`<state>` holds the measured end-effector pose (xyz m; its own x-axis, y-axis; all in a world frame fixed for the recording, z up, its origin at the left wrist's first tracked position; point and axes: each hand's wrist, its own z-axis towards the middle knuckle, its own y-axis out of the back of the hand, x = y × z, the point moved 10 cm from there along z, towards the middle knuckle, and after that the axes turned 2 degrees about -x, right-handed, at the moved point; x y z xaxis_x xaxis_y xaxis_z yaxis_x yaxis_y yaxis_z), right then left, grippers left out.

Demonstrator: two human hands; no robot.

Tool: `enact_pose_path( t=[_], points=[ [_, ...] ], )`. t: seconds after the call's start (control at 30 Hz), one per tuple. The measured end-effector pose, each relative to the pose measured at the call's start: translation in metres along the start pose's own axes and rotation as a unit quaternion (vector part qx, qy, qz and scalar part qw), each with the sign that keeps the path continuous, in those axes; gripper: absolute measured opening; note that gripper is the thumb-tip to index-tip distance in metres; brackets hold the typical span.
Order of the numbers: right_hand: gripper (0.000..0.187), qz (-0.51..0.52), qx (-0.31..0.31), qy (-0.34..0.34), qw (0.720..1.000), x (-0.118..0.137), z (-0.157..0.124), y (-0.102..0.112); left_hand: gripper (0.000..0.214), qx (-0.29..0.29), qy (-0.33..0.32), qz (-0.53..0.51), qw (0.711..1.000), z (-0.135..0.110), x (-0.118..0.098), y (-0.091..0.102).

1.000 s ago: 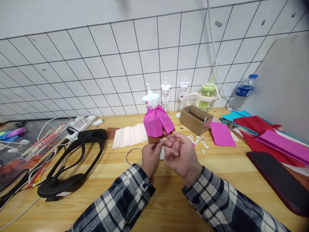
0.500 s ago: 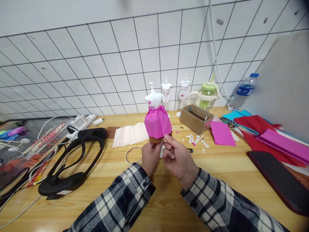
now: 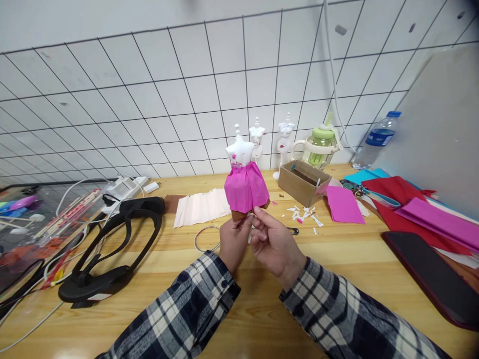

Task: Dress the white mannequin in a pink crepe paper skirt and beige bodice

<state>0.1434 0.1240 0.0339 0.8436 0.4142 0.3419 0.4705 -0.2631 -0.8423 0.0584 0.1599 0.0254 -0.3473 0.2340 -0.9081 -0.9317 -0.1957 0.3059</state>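
White tiled wall (image 3: 149,99) backs a wooden table (image 3: 337,259), and both hands meet over its middle. The left hand (image 3: 232,244) is pinched on the foot of a small dress form (image 3: 240,149), whose stand is mostly hidden behind the fingers. The right hand (image 3: 275,244) has thumb and forefinger pressed together on the lower edge of the brown underlayer (image 3: 239,215). That layer peeks out just above the pinch, beneath the pink paper skirt (image 3: 246,188). As I judge it, the work goes best with a light pinch at the very hem. The left hand should steady the figure upright, so the pleats above the fingers are not crushed or pulled askew. Beyond the grip and to its right sits an open cardboard box (image 3: 299,187). Its inside is dark, with a pale strip at the far rim, and what else it holds cannot be told. Farther beyond stands a green-lidded jug (image 3: 320,149) with a straw and a greenish fill. A water bottle (image 3: 374,142) stands farther right, and its level is not readable. White scraps (image 3: 305,215) lie just right of the grip.
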Motion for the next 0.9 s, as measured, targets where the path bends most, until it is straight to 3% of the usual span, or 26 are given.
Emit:
enact_pose_path(
  t=[0.4,0.73,0.83,0.9],
  points=[
    [0.027,0.048,0.040,-0.021,0.998,0.001,-0.004,-0.009,0.031,-0.004,-0.005,-0.009,1.000,0.001,0.003,-0.002],
    [0.024,0.049,0.020,0.040,0.998,0.012,-0.001,-0.006,0.032,0.016,-0.051,0.060,0.997,0.002,-0.002,-0.005],
    [0.013,-0.002,0.021,0.052,0.998,0.000,-0.004,0.004,0.035,0.012,-0.074,0.116,0.990,0.007,-0.003,-0.004],
    [0.028,-0.063,0.011,0.043,0.997,-0.016,-0.006,0.022,0.036,0.012,-0.093,0.161,0.982,0.013,-0.005,-0.002]
  ],
)
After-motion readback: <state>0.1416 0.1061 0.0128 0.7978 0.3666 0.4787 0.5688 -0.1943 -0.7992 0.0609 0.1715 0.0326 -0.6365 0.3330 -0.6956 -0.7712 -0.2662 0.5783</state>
